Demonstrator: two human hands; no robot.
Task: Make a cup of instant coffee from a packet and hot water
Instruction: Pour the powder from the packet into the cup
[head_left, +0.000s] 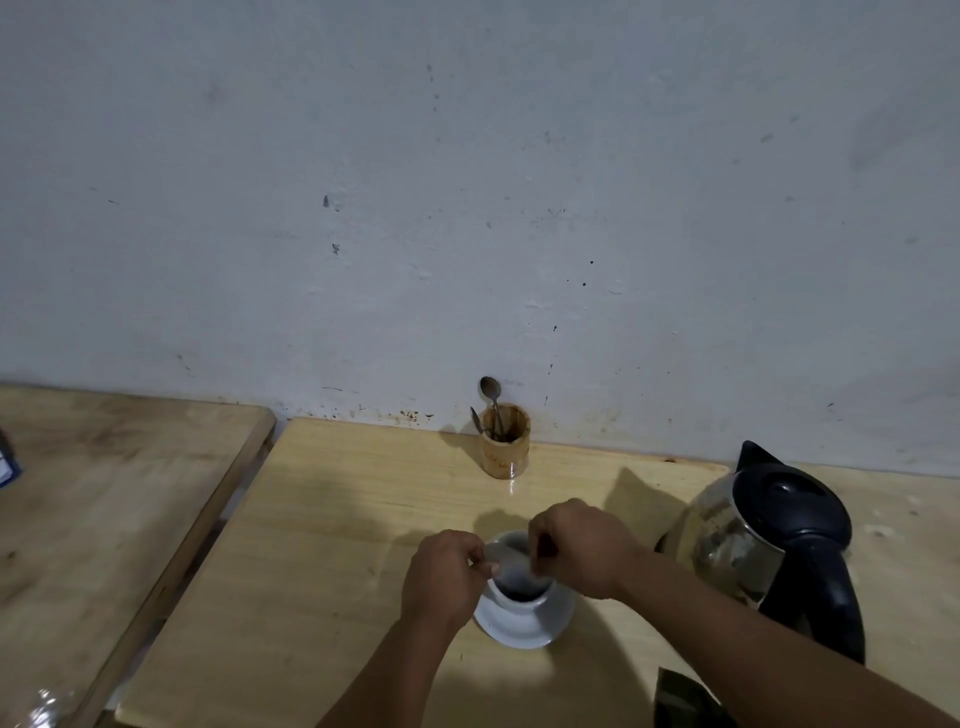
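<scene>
A white cup (521, 600) stands on a white saucer (524, 629) near the front of the wooden table (337, 519). Its inside looks dark. Both hands are held just above the cup's rim. My left hand (444, 574) and my right hand (582, 545) pinch a small pale coffee packet (506, 556) between them over the cup's mouth. The packet is blurred and mostly hidden by fingers. A glass electric kettle (763, 535) with a black lid and handle stands to the right of the cup.
A brown cylindrical holder (505, 441) with two spoons stands by the wall behind the cup. A second wooden table (104, 493) lies to the left across a narrow gap. A dark object (685, 701) sits at the bottom edge, right of centre.
</scene>
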